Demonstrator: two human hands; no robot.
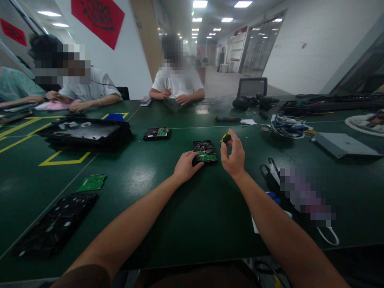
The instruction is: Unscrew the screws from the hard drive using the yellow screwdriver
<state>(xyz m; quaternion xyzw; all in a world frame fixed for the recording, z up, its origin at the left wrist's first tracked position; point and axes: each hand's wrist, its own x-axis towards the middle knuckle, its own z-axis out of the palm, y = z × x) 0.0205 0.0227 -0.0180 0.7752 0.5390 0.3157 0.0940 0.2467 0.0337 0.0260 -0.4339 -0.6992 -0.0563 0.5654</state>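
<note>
A hard drive lies on the green table in front of me, its green circuit board facing up along the near side. My left hand grips its left near corner, fingers on the board and thumb along the near edge. Just right of the drive, my right hand is raised and pinches a small yellow and black handle, which looks like a screwdriver; its shaft does not show clearly. Farther left lies a second hard drive, also with a green board.
At left are a black casing, a loose green circuit board and a black plastic frame. On the right lie a cable bundle, a grey metal box and a purple pouch. A person sits opposite, others at left.
</note>
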